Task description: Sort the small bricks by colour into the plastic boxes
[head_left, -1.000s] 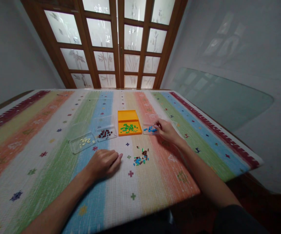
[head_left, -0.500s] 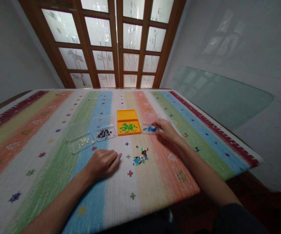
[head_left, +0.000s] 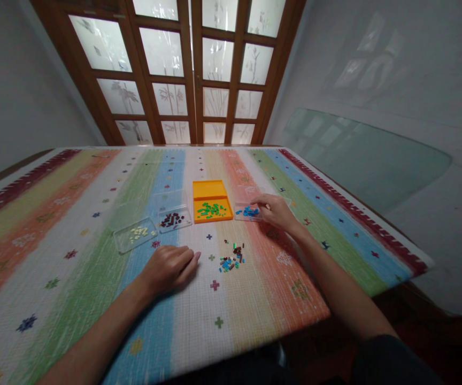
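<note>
Rests the left hand (head_left: pixel 170 266) palm down on the cloth, fingers loosely curled, with nothing visible in its grasp. Holds the right hand (head_left: pixel 271 209) at the far-right clear box, well apart from the left, thumb and fingertips close together; impossible to make out any brick pinched between them.

Faces a glazed wooden double door (head_left: pixel 194 109) across a table spread with a striped tablecloth (head_left: pixel 199 321). Has in a row on it an orange case (head_left: pixel 208 189), lid laid back, and three clear plastic boxes: at far left the cream-brick box (head_left: pixel 135 248), next to the case the brown-brick box (head_left: pixel 175 229), and right of the case the blue-brick box (head_left: pixel 247 219).

Looks well along with separating by colour, judging from the single-colour lots: green bricks (head_left: pixel 210 209) in the case's near half, blue bricks (head_left: pixel 249 212) beside the right fingertips. Apparently has left to sort a mixed pile (head_left: pixel 226 264) of blue, brown and green, loose between the hands, plus stray bricks (head_left: pixel 226 241) just beyond.
</note>
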Motion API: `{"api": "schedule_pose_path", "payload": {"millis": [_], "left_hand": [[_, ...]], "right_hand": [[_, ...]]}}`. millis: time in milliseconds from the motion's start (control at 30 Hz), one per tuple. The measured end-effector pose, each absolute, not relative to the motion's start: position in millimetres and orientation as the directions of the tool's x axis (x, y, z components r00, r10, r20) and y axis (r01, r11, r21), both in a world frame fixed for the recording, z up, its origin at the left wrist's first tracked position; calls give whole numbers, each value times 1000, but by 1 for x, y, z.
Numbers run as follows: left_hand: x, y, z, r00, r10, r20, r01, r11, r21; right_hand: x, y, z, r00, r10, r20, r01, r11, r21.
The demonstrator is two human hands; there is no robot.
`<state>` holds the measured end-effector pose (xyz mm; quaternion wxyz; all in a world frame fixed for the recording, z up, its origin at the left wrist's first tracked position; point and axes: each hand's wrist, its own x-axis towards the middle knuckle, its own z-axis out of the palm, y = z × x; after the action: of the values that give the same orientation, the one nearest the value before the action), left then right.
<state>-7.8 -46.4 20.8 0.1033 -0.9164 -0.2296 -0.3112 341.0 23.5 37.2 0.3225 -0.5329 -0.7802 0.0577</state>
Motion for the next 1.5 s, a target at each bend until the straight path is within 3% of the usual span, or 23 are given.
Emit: {"api": "schedule_pose_path", "payload": {"millis": [167,267,500,700,933,1500], "left_hand": [[-8,-47,22,700,366,613,495,-868,-46],[-8,-46,21,694,374,616,511,-858,-56],[-9,-46,20,687,384,617,525,-849,-57],[-9,-46,21,681,392,618,530,-847,-47],[-9,-46,20,692,393,605,524,-851,-47],[-8,-46,19,703,399,588,503,-864,-15]], "right_hand": [[340,5,62,-187,815,548,701,502,-508],[336,-9,69,-249,805,538,628,557,-544],[325,-28,55,-615,761,207,578,613,-539],[314,-33,54,-699,714,47,590,612,-527],[308,-36,45,-725,685,65,580,659,-480],[302,-38,40,-748,662,47,536,645,-545]]}}
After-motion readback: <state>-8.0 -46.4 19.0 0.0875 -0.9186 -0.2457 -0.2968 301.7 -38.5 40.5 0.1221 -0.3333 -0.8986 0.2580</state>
